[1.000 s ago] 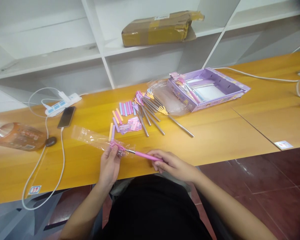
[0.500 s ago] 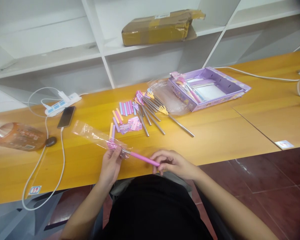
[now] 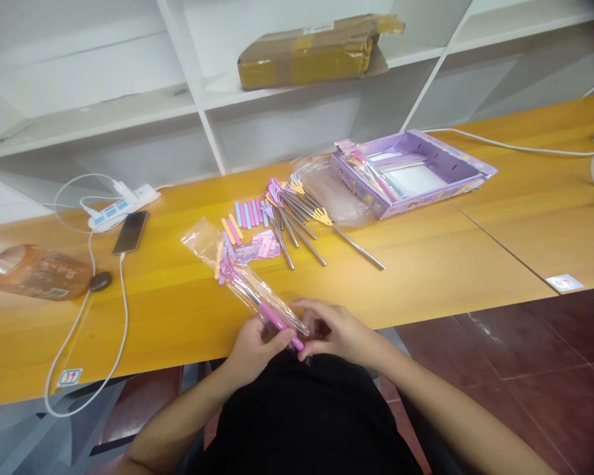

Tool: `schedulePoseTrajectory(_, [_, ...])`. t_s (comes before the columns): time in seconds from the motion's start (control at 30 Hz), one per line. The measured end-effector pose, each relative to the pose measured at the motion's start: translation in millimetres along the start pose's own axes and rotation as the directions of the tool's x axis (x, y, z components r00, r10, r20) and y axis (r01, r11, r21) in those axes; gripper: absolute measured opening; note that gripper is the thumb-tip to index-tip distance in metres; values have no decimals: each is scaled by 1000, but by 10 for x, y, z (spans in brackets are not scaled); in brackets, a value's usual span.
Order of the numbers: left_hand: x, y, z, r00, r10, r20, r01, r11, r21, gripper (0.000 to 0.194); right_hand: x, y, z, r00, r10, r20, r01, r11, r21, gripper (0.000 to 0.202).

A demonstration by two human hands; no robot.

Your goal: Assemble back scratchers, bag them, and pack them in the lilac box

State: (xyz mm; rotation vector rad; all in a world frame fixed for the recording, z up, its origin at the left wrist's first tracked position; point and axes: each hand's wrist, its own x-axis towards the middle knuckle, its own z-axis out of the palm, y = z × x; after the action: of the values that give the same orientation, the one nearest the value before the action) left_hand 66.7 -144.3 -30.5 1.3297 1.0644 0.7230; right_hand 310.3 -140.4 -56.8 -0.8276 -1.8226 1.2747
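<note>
A pink back scratcher (image 3: pixel 273 316) with a hand-shaped head lies slantwise inside a clear plastic sleeve (image 3: pixel 201 241) near the table's front edge. My left hand (image 3: pixel 257 346) grips its pink handle through the film, thumb on top. At the handle's lower end, my right hand (image 3: pixel 329 331) pinches the sleeve and handle tip between thumb and fingers. Beyond them lie several metal scratchers with coloured heads (image 3: pixel 297 224), one with a yellow head (image 3: pixel 323 216) set apart. Coloured handle tubes (image 3: pixel 250 214) and small pink cards (image 3: pixel 264 244) are beside them.
A purple box (image 3: pixel 426 173) holding wrapped pieces stands at the back right, with clear bags (image 3: pixel 336 198) beside it. On the left are a phone (image 3: pixel 131 232), power strip (image 3: pixel 123 208), cables and an orange bottle (image 3: pixel 37 272). A taped carton (image 3: pixel 311 56) rests on the shelf.
My left hand has moved from the scratcher's head down to its handle. The sleeve now reaches down over the handle, and the scratcher has turned more steeply, its lower end closer to my body.
</note>
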Motion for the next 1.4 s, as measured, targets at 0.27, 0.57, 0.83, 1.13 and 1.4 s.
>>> schedulePoseTrajectory(0.27, [28,80,-33,987,-47,156,25,990,138,29,23,-8,57,982,-186,-7,171,915,-365,65])
schedulePoseTrajectory(0.57, [50,66,-88,980,24,199,-72,969,236,31,63,-55,53,971,-226,75,237,892,-385,50])
schedulePoseTrajectory(0.83, [38,39,-178,978,32,206,-82,968,236,52,64,-35,95,966,-252,55,251,870,-424,34])
schedulePoseTrajectory(1.13, [30,18,-144,985,44,168,-95,946,311,49,52,52,100,969,-235,75,243,857,-454,60])
schedulePoseTrajectory(1.4, [57,62,-138,982,33,188,-88,954,288,43,77,-3,144,962,-272,34,249,816,-521,39])
